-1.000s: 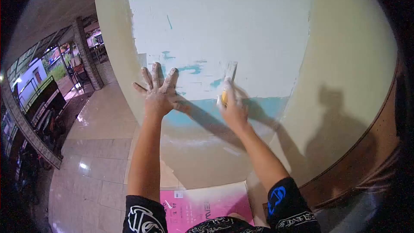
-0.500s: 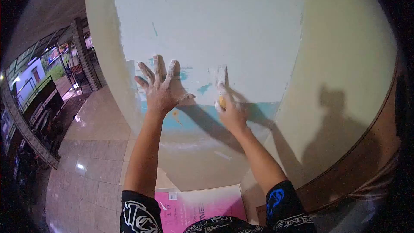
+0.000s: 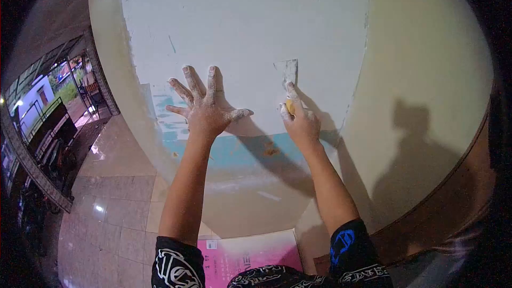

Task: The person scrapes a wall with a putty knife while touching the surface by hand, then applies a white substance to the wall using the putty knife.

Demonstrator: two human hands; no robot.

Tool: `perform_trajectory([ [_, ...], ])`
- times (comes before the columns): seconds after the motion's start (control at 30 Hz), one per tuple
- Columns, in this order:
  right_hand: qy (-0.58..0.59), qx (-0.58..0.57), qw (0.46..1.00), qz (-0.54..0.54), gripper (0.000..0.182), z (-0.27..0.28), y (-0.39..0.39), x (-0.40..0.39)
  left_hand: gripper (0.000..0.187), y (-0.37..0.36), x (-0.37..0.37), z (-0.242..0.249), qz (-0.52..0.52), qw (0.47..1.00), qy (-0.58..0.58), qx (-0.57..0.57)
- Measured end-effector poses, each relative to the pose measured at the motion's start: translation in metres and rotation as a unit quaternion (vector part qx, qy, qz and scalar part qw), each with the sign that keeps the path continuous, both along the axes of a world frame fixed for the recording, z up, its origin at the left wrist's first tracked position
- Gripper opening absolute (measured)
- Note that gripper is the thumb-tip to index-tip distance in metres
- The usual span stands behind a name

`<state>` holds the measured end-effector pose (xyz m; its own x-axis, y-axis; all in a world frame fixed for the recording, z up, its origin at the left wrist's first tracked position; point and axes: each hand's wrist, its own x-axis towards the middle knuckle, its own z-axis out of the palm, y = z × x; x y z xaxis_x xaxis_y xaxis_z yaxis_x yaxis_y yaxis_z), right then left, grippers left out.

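My left hand (image 3: 205,114), dusted with white powder, rests with its fingers spread on the white-coated patch of wall (image 3: 240,16). To its right, my right hand (image 3: 303,122) grips the yellow handle of a putty knife (image 3: 288,69). The knife's wide blade points up and lies against the white coating, smeared with white. An index finger stretches along the blade's lower part. Below both hands runs a teal band (image 3: 240,152) with brownish spots. Teal streaks (image 3: 168,112) also show through the white left of my left hand.
Plain cream wall (image 3: 426,48) curves away at the right, carrying a shadow. Below is a pink printed sheet or box (image 3: 250,258). Glossy floor tiles (image 3: 122,197) extend left toward an open doorway (image 3: 88,82) with railings.
Both hands have shifted right along the wall, the putty knife with my right hand. The blade now shows more of its face. The view has turned slightly.
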<state>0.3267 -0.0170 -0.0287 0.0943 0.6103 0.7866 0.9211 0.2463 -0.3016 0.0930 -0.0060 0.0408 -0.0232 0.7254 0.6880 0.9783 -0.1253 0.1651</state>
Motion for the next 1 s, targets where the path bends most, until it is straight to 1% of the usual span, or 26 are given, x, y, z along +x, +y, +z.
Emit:
perform_trajectory([
  [0.07,0.005,0.120,0.993,0.022,0.065,-0.030,0.006,0.009,0.151,0.001,0.001,-0.004,-0.007,1.000,-0.012,-0.004],
  [0.1,0.004,0.124,0.992,0.021,0.065,-0.040,-0.004,0.008,0.151,0.003,0.002,-0.007,-0.008,1.000,-0.013,0.000],
  [0.13,0.003,0.012,1.000,0.008,0.064,-0.052,-0.016,0.008,0.152,0.005,0.004,-0.009,-0.007,1.000,-0.022,0.002],
  [0.17,0.003,-0.102,0.995,-0.006,0.064,-0.059,-0.022,0.012,0.153,0.007,0.007,-0.011,-0.007,0.999,-0.032,0.002],
  [0.2,0.008,0.022,0.999,0.032,0.064,-0.062,-0.007,0.020,0.154,0.004,0.009,-0.010,-0.009,0.999,-0.037,0.002],
  [0.23,0.010,0.020,0.999,0.030,0.064,-0.046,-0.003,0.020,0.154,0.003,0.011,-0.010,-0.010,0.999,-0.035,0.000],
  [0.3,0.012,0.068,0.998,-0.006,0.065,-0.007,0.002,0.019,0.156,0.002,0.015,-0.009,-0.007,0.998,-0.058,-0.012],
  [0.33,0.027,-0.011,0.999,-0.042,0.066,0.010,-0.001,0.014,0.158,-0.001,0.016,-0.005,-0.010,0.997,-0.072,-0.030],
  [0.37,0.026,-0.010,0.999,-0.042,0.066,0.005,-0.001,0.012,0.158,-0.001,0.018,-0.004,-0.010,0.997,-0.073,-0.030],
  [0.43,0.049,0.070,0.996,0.020,0.066,-0.027,0.000,0.008,0.159,-0.001,0.019,-0.004,-0.001,0.996,-0.074,-0.041],
  [0.47,0.036,0.025,0.999,0.025,0.066,-0.048,-0.006,0.007,0.159,-0.002,0.019,-0.005,-0.001,0.996,-0.074,-0.041],
  [0.5,0.034,0.027,0.999,0.027,0.066,-0.052,-0.007,0.007,0.159,-0.003,0.019,-0.005,-0.002,0.997,-0.072,-0.037],
  [0.57,0.035,0.057,0.997,0.050,0.060,-0.056,-0.005,0.012,0.159,-0.002,0.019,-0.004,-0.001,0.997,-0.069,-0.031],
  [0.6,0.065,-0.015,0.996,0.065,0.063,-0.027,-0.012,0.013,0.160,0.000,0.017,-0.007,-0.001,0.997,-0.068,-0.026],
  [0.63,0.068,-0.016,0.996,0.064,0.063,-0.009,-0.008,0.017,0.160,0.002,0.018,-0.008,-0.003,0.997,-0.068,-0.019],
  [0.7,0.021,-0.011,0.999,-0.022,0.063,0.014,-0.001,0.025,0.160,0.003,0.021,-0.008,-0.010,0.997,-0.073,-0.025],
  [0.73,0.011,-0.002,0.999,-0.046,0.063,0.018,-0.006,0.024,0.160,0.005,0.025,-0.009,-0.019,0.996,-0.085,-0.022],
  [0.77,0.011,-0.002,0.999,-0.046,0.063,0.005,-0.005,0.026,0.161,0.006,0.029,-0.011,-0.027,0.995,-0.098,-0.020],
  [0.8,0.027,0.008,1.000,-0.009,0.064,-0.020,-0.005,0.027,0.161,-0.001,0.040,-0.007,-0.020,0.995,-0.077,-0.056],
  [0.83,0.044,0.018,0.999,0.027,0.064,-0.039,-0.009,0.028,0.161,0.001,0.047,-0.011,-0.022,0.995,-0.078,-0.055],
  [0.87,0.055,-0.060,0.996,0.028,0.067,-0.049,-0.018,0.030,0.161,0.006,0.053,-0.017,-0.026,0.996,-0.071,-0.049],
  [0.9,0.052,-0.057,0.997,0.025,0.067,-0.043,-0.017,0.034,0.160,0.004,0.062,-0.013,-0.032,0.997,-0.065,-0.040],
  [0.93,0.038,-0.017,0.999,0.014,0.066,-0.038,-0.014,0.038,0.159,-0.001,0.069,-0.010,-0.034,0.993,-0.093,-0.060],
  [0.97,0.027,0.019,0.999,0.003,0.065,-0.035,-0.012,0.043,0.159,-0.003,0.070,-0.009,-0.038,0.993,-0.091,-0.063],
  [1.0,0.065,0.049,0.996,0.036,0.060,-0.012,-0.005,0.049,0.159,-0.003,0.071,-0.008,-0.038,0.992,-0.100,-0.066],
])
